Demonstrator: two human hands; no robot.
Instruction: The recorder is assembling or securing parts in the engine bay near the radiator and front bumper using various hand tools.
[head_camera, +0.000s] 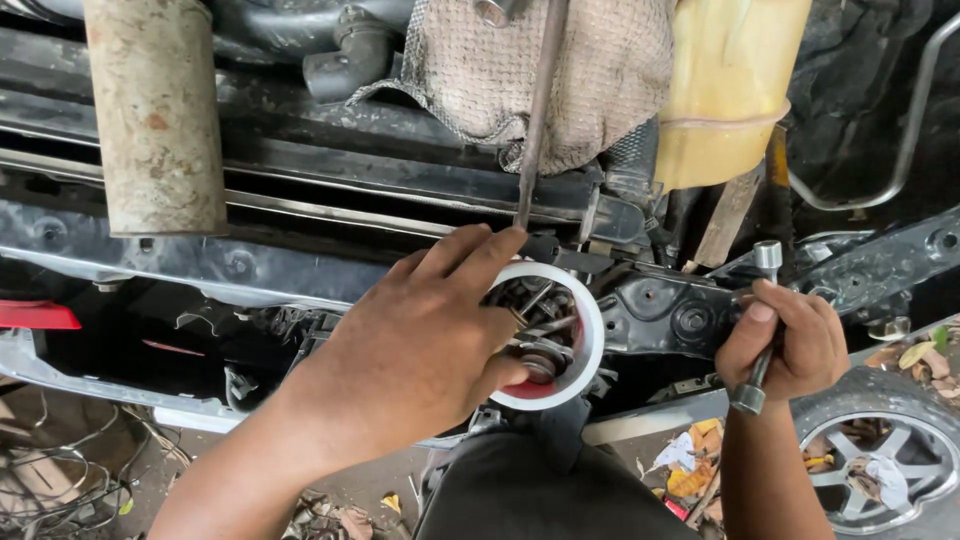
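Left hand (420, 350) fingers gripping white round container (585, 330) of bolts, right hand (785, 345) fisted on socket wrench (765, 320), black engine-bay crossmember (250, 265) close behind, prop rod (535, 120) just above container, wheel (880, 460) beside right wrist.

car repair yard: stripped car front (300, 260), wheel (880, 460)

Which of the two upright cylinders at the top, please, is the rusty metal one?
The rusty grey cylinder at the upper left; the other, the yellowish plastic container at the upper right, is smooth and shows no rust.
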